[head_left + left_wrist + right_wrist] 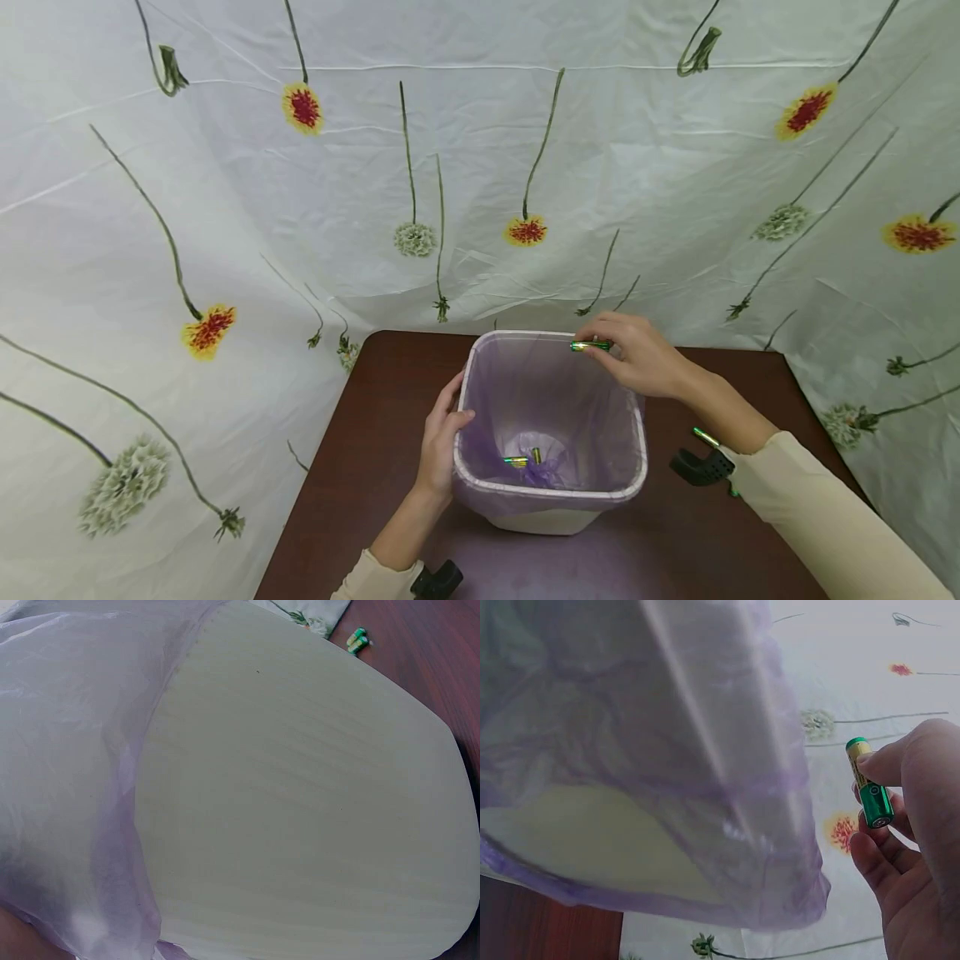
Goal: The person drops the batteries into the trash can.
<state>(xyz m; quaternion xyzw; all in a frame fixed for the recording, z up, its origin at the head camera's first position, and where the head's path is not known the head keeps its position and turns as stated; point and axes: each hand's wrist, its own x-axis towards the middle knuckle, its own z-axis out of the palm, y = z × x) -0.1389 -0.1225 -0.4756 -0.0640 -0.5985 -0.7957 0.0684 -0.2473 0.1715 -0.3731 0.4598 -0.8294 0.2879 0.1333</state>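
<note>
A white trash bin (551, 492) lined with a thin purple bag (551, 392) stands on the table. My left hand (437, 442) holds its left side, thumb over the rim and fingers along the outside. Above the far right part of the rim, my right hand (647, 358) pinches a green and gold battery (870, 782) between thumb and fingers. Down in the bag lie two more batteries, one battery (516, 461) on its side and another battery (536, 455) close to it. The left wrist view is mostly filled by the bin's pale wall (300, 787).
On the dark brown table (375, 467), a green battery (706, 437) lies right of the bin by my right wrist, with another battery (733, 492) partly hidden under the sleeve. A white flower-print cloth (480, 167) hangs behind the table and at its sides.
</note>
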